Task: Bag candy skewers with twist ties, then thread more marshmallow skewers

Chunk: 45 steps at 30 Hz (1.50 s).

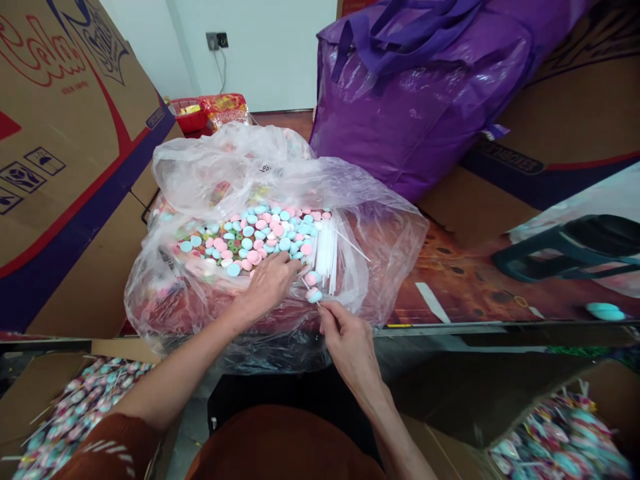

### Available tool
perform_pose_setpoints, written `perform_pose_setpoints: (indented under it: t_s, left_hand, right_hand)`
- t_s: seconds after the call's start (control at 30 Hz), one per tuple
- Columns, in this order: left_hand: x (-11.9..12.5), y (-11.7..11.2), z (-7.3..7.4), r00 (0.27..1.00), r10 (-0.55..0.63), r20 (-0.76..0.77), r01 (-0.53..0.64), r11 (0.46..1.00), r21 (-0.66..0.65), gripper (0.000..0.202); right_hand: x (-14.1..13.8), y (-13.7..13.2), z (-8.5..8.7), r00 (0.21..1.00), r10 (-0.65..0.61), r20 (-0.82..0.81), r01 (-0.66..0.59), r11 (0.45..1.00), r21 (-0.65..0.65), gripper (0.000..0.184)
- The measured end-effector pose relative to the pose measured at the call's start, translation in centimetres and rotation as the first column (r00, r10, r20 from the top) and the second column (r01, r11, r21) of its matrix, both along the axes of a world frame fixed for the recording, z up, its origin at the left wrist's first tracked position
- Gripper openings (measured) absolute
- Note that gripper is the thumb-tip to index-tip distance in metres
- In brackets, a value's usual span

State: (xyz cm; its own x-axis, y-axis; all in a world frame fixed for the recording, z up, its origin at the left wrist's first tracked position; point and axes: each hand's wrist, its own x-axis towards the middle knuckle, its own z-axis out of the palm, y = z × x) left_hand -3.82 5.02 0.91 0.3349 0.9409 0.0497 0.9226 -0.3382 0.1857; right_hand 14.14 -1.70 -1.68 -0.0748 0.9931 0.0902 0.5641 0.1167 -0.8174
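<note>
A clear plastic bag point(395, 267) lies spread on the table with a pile of pink, blue and white round candies point(260, 233) on it. At the pile's right edge is a bundle of white sticks point(327, 250). My left hand point(273, 280) reaches into the near right side of the pile. Its fingers are curled together, and what they hold is hidden. Between the thumb and forefinger of my right hand point(350, 337) is a thin candy skewer point(313, 295), its stick pointing up and left. Pink and blue candies show at its upper part.
Large cardboard boxes point(90, 167) flank the table, and a purple bag point(400, 113) stands at the back right. A dark green handled object point(565, 247) lies at right. Below the table edge, open boxes hold wrapped candies point(95, 400) at left and more sweets point(565, 433) at right.
</note>
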Motion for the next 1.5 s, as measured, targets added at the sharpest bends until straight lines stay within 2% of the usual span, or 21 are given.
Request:
perform_pose_setpoints:
  t_s: [0.17,0.23,0.3,0.33,0.4,0.47,0.53,0.6,0.67,0.77,0.93,1.0,1.03,1.13,1.2,1.5]
  left_hand:
    - [-0.1,-0.5,0.0,0.997,-0.048,0.058,0.049,0.999,-0.007,0.028]
    - [-0.4,-0.6,-0.3,0.982,-0.039,0.183,0.043,0.999,-0.013,0.026]
    - [-0.8,-0.5,-0.6,0.918,0.054,0.392,-0.044,0.998,-0.036,0.021]
    - [-1.0,-0.4,-0.7,0.846,0.125,0.518,-0.103,0.992,-0.071,0.018]
    - [-1.6,-0.3,-1.0,0.606,0.27,0.749,-0.176,0.963,-0.204,0.014]
    - [-2.0,-0.4,-1.0,0.306,0.377,0.874,-0.145,0.926,-0.348,0.019]
    - [-2.2,-0.8,-0.7,0.073,0.436,0.897,-0.061,0.9,-0.433,0.03]
    - [-2.3,-1.3,-0.4,-0.066,0.477,0.876,0.003,0.878,-0.478,0.037]
    - [-2.3,-1.7,-0.1,-0.133,0.503,0.854,0.044,0.864,-0.502,0.041]
    - [-2.2,-2.3,0.1,-0.132,0.49,0.861,0.045,0.871,-0.489,0.041]
    - [-1.9,-2.8,-0.3,0.013,0.399,0.917,-0.091,0.913,-0.397,0.033]
    - [-1.8,-2.9,-0.5,0.044,0.384,0.922,-0.146,0.916,-0.374,0.032]
    - [-1.9,-3.0,-0.6,0.032,0.383,0.923,-0.166,0.913,-0.373,0.032]
    - [-2.3,-3.0,-0.9,-0.081,0.398,0.914,-0.2,0.891,-0.407,0.036]
    - [-2.5,-3.0,-1.1,-0.13,0.41,0.903,-0.207,0.879,-0.429,0.039]
    - [-3.0,-3.6,-1.3,-0.165,0.469,0.868,-0.119,0.864,-0.489,0.045]
  right_hand:
    - [0.0,-0.2,-0.1,1.0,-0.003,-0.019,0.003,1.0,-0.019,0.032]
    - [0.0,-0.2,-0.1,1.0,-0.008,-0.027,0.007,1.0,-0.018,0.032]
    - [-0.1,-0.2,-0.1,0.999,-0.009,-0.044,0.008,1.0,-0.013,0.031]
    - [-0.2,-0.2,0.0,0.998,-0.007,-0.06,0.006,1.0,-0.01,0.031]
    - [-0.4,-0.2,0.2,0.995,0.004,-0.105,-0.004,1.0,-0.006,0.03]
    - [-0.8,-0.2,0.5,0.988,0.021,-0.154,-0.02,1.0,0.008,0.03]
    - [-1.4,-0.1,1.0,0.981,0.043,-0.191,-0.037,0.999,0.036,0.03]
    - [-1.9,0.0,1.4,0.976,0.068,-0.207,-0.054,0.996,0.072,0.029]
    - [-2.4,0.1,1.7,0.975,0.091,-0.204,-0.071,0.992,0.103,0.029]
    - [-2.9,0.2,1.8,0.98,0.096,-0.172,-0.071,0.987,0.142,0.029]
    - [-3.8,0.3,1.0,0.989,0.066,-0.13,-0.04,0.979,0.198,0.027]
    - [-4.3,0.4,0.7,0.988,0.081,-0.133,-0.048,0.972,0.231,0.028]
    - [-4.4,0.4,0.6,0.986,0.087,-0.142,-0.051,0.969,0.242,0.028]
    - [-4.7,0.5,0.5,0.978,0.106,-0.179,-0.061,0.969,0.241,0.028]
    - [-4.7,0.5,0.5,0.975,0.129,-0.181,-0.085,0.968,0.234,0.026]
    - [-4.9,0.7,0.1,0.981,0.178,-0.071,-0.156,0.958,0.243,0.026]
